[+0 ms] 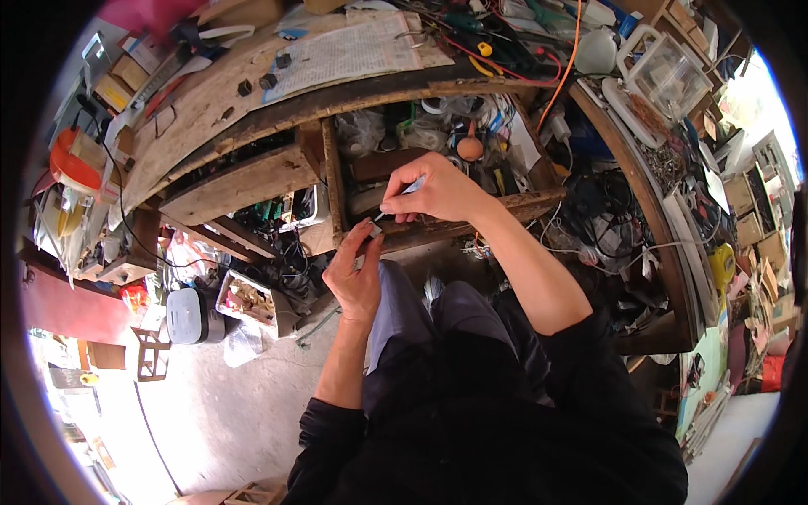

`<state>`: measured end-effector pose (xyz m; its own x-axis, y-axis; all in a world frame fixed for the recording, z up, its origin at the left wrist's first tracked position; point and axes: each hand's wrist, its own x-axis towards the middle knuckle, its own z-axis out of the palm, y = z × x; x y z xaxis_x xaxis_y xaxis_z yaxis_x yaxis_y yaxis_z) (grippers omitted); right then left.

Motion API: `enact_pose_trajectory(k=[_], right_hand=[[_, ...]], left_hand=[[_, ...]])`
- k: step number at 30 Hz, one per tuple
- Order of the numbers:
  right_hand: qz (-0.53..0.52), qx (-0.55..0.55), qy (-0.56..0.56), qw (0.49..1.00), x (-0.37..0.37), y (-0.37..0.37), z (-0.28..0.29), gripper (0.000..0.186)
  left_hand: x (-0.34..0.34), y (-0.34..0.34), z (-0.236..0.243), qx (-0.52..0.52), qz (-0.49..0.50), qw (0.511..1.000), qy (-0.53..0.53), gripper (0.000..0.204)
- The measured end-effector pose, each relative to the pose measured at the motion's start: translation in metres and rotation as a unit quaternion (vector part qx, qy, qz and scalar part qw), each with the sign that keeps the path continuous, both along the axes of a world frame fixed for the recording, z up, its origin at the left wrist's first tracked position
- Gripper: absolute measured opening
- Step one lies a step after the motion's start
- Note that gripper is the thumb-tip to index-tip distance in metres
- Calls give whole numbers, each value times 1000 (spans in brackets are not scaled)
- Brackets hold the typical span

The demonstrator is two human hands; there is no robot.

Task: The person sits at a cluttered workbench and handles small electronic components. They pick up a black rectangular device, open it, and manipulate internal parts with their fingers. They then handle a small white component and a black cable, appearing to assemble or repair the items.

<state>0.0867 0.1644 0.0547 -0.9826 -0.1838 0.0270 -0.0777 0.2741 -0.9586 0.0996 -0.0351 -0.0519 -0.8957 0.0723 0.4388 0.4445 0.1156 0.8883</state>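
My left hand (353, 273) pinches a small pale piece (376, 230) between thumb and fingertips, above my lap. In my right hand (438, 192) is a slim screwdriver-like tool (413, 184) with a pale blue handle. Its thin metal end points down and left, close to the pale piece; whether the two touch I cannot tell. Both hands are just in front of an open wooden drawer (459, 220). Inside the drawer, beyond my right hand, lie an orange-brown rubber bulb (470, 149) and clear plastic bags (360, 133).
A worn wooden bench (202, 126) carries a printed sheet (341, 63), small dark blocks (268, 81) and pliers (484, 61). An orange cable (566, 76) hangs at the right. Beside a cardboard box (252, 303), a grey bin (189, 316) stands on the floor to the left.
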Motion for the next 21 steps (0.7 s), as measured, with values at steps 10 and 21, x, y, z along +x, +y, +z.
enact_pose_trajectory(k=[10, 21], right_hand=[[-166, 126, 321, 924, 54, -38, -39, 10], [-156, 204, 403, 878, 53, -43, -49, 14]], left_hand=[[2, -2, 1, -16, 6, 1000, -3, 31], [3, 2, 2, 3, 23, 999, 36, 26]])
